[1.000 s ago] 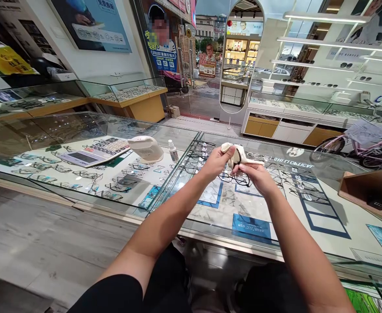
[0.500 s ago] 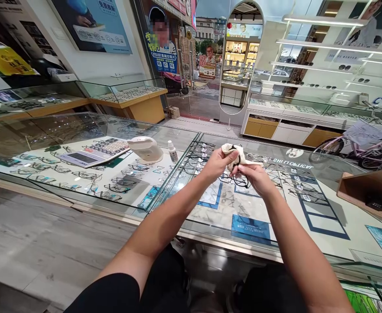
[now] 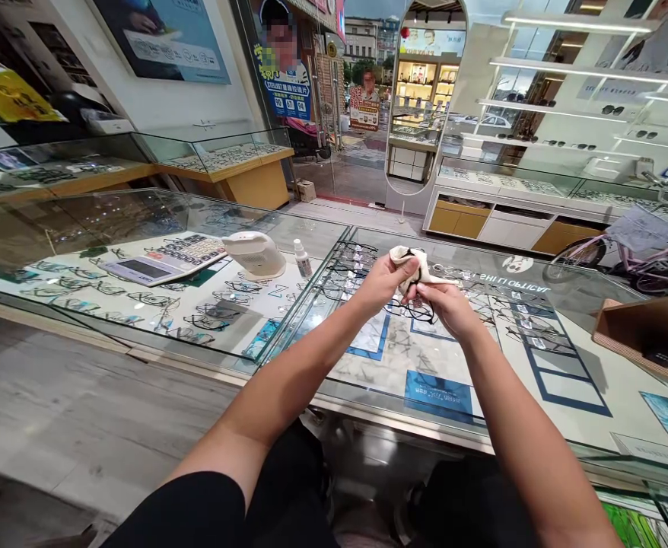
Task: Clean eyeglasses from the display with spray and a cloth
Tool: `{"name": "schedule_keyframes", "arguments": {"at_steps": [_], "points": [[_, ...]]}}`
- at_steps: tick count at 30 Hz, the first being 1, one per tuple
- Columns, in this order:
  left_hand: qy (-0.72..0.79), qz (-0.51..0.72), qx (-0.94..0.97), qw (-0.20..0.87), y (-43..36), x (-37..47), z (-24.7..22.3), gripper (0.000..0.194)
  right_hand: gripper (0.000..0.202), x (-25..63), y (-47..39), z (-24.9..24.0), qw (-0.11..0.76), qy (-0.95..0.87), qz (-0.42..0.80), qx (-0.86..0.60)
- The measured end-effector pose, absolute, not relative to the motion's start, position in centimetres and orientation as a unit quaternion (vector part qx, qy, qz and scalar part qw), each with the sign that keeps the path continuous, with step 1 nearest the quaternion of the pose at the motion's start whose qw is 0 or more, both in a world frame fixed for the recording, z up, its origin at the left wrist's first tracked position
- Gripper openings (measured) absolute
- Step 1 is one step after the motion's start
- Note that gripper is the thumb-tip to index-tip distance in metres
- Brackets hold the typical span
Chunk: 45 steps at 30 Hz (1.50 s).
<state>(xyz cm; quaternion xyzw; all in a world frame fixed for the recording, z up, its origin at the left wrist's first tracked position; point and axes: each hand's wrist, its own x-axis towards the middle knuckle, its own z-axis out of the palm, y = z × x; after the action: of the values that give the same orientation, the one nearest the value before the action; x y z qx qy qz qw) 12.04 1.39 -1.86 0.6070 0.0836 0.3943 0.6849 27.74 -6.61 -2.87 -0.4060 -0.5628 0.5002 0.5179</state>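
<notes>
One cream cloth (image 3: 401, 257) wraps part of a pair of black-rimmed eyeglasses (image 3: 423, 311) above a glass display case (image 3: 362, 388); the left hand (image 3: 383, 283) pinches cloth and frame together, and the right hand (image 3: 451, 306) grips just below. Leftward stands a small white bottle (image 3: 302, 260), a calculator (image 3: 166, 259) farther off.

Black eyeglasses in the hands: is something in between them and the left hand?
Yes: a cream cloth is folded between the left hand and part of the black eyeglasses, under the thumb.
</notes>
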Motion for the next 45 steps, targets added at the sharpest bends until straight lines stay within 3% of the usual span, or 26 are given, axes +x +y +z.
{"name": "schedule_keyframes", "arguments": {"at_steps": [5, 11, 20, 31, 37, 45], "points": [[0.075, 0.388, 0.606, 0.691, 1.7, 12.0, -1.9, 0.059, 0.038, 28.0, -6.7, -2.8, 0.521, -0.563, 0.496, -0.407], [0.027, 0.353, 0.608, 0.711, 1.6, 11.7, -1.3, 0.051, 0.037, 28.1, -7.0, -2.3, 0.548, -0.532, 0.503, -0.404], [0.107, 0.409, 0.59, 0.688, 1.9, 12.3, -2.6, 0.061, 0.039, 27.7, -6.5, -3.5, 0.51, -0.595, 0.463, -0.413], [0.115, 0.486, 0.465, 0.731, 2.9, 12.8, -2.3, 0.055, 0.031, 29.2, -7.3, -1.0, 0.614, -0.503, 0.456, -0.402], [0.123, 0.399, 0.52, 0.746, 2.0, 12.5, -2.2, 0.063, 0.028, 30.2, -7.7, -0.3, 0.682, -0.509, 0.321, -0.415], [0.085, 0.333, 0.571, 0.745, -0.4, 13.2, -2.9, 0.058, 0.034, 28.4, -7.4, -1.3, 0.652, -0.53, 0.354, -0.411]]}}
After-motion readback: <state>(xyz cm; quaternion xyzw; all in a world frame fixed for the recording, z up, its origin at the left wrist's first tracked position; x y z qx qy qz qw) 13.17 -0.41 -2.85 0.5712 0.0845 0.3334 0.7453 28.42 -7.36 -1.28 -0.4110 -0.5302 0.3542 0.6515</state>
